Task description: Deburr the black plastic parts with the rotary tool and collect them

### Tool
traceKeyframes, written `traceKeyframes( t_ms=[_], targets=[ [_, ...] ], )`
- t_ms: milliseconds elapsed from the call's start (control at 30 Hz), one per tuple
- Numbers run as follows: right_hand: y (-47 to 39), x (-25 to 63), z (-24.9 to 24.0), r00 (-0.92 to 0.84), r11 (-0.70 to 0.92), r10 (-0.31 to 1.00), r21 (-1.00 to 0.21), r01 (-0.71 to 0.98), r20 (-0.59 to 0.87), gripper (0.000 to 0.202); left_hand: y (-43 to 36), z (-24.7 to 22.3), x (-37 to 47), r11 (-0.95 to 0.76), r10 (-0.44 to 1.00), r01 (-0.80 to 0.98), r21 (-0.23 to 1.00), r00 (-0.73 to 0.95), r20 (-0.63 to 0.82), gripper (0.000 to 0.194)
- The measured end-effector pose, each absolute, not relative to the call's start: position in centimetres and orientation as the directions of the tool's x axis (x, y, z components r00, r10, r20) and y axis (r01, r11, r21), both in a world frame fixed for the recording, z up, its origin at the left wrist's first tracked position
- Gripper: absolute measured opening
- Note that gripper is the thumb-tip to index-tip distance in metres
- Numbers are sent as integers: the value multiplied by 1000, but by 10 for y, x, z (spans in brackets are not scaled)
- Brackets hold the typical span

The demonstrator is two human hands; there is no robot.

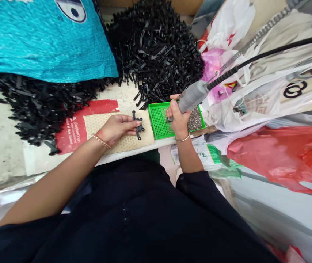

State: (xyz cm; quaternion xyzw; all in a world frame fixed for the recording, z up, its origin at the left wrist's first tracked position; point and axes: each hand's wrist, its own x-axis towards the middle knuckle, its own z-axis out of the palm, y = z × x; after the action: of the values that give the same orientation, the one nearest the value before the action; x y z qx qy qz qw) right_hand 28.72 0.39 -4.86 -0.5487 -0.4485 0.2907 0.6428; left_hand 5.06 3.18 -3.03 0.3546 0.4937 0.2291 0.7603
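Note:
My left hand (117,128) pinches a small black plastic part (139,128) with curved arms over a cream honeycomb-patterned mat (103,120). In my right hand (179,118) is a grey electric screwdriver (193,95), tilted, its tip pointing down into a green plastic basket (158,136). Small metal screws (195,119) are heaped at the basket's right end. Its left part shows the bare grid floor. Whether a screw sits on the screwdriver's tip is too small to tell.
Behind the basket rises a big pile of black plastic parts (156,51); another pile (41,106) lies at left, under a turquoise cloth (43,40). A black cable (271,51) runs right from the screwdriver. White bags (254,102) and a red bag (279,153) crowd the right.

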Motion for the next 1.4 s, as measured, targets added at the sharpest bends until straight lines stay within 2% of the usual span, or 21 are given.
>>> traceKeyframes(
  t_ms=[233,367,533,633,800,1033,1233,1400],
  targets=[
    [4,289,-55,402,224,873,-960,168,274,44,32,-32,51,634,699,2,773,424,-575,34],
    [2,286,-53,413,247,866,-959,138,282,44,32,-33,51,635,700,-8,772,429,-571,34],
    [1,286,-34,522,332,796,-942,49,308,41,31,-32,53,641,703,-34,767,427,-569,33],
    [7,278,-15,573,369,753,-929,40,324,48,30,-33,54,639,707,-47,768,430,-562,33],
    [26,240,-4,501,332,817,-943,-1,287,60,31,-37,55,624,717,-54,780,437,-543,34],
    [43,215,-29,384,258,895,-966,-28,228,66,31,-37,57,620,727,-71,781,426,-538,34],
    [43,215,-31,408,270,877,-963,14,252,69,30,-39,58,618,731,-84,781,425,-533,37],
    [43,212,-28,433,286,866,-958,-16,251,68,29,-36,59,622,730,-81,779,419,-539,34]
  ],
)
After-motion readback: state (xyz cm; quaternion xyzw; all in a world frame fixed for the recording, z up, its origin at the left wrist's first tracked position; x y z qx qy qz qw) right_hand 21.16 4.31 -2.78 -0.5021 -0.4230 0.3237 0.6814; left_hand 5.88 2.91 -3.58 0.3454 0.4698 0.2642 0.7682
